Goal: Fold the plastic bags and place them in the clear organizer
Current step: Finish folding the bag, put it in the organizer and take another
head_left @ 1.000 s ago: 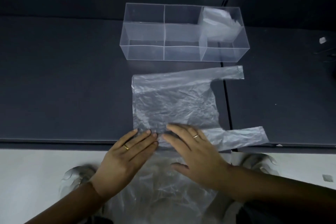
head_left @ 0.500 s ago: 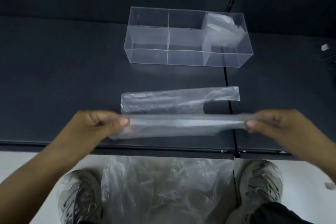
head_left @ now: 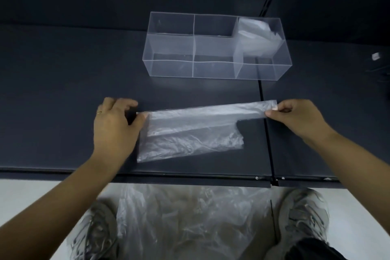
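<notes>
Dark grey tabletop [head_left: 63,91] fills most of the view, and the clear organizer [head_left: 211,69] stands toward its far side. Both forearms are cut off by the frame's lower edge. Past the table edge, on the person's side of the organizer, a heap of loose clear bags [head_left: 190,217] lies on the floor between two shoes, its outline hard to make out. A small pale object [head_left: 375,56] well to the right of the organizer is too small to identify. The organizer's right-end compartment holds folded plastic [head_left: 257,36]; how many pieces cannot be told through the walls. In front of the organizer, flat on the table, lies the plastic bag [head_left: 190,139], folded lengthwise. The left hand [head_left: 116,124] pinches the fold's left end between thumb and fingers, and the right hand [head_left: 295,118] pinches the handle strip at its right end.
</notes>
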{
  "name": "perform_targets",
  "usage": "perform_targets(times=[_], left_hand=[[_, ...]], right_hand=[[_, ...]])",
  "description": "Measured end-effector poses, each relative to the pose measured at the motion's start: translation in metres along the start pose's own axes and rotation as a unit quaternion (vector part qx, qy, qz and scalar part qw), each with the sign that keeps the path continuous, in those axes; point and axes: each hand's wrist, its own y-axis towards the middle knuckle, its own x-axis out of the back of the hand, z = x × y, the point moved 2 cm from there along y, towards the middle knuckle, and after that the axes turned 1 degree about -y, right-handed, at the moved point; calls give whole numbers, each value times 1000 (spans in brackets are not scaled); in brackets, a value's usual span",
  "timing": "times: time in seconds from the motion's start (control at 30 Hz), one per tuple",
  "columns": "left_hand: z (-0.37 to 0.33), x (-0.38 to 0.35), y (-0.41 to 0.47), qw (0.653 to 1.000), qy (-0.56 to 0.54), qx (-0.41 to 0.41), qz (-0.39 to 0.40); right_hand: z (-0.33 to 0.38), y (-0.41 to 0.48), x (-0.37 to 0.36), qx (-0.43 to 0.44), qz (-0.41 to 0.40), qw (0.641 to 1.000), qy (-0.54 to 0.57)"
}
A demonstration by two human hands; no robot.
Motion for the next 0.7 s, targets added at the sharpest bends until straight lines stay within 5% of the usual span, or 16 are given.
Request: perform_targets(times=[0.07,0.13,0.23,0.47,0.6,0.7], left_hand=[[-14,-1,-17,991,25,-116,-59],[-24,-10,-34,980,50,-190,-10],[-18,-23,-47,972,111,-168,120],[-1,-34,-47,949,205,-170,167],[-1,-35,-47,944,222,-179,167],[-3,-33,-47,943,220,-184,172]], right_hand=[[0,0,0,2,1,1000,-11],[0,1,0,2,-1,1000,-10],[-1,2,-1,1,-11,1000,-15],[12,-3,-1,-30,-21,994,-103],[66,-39,-21,157,-157,963,-152],[118,-89,-85,284,58,957,-11]])
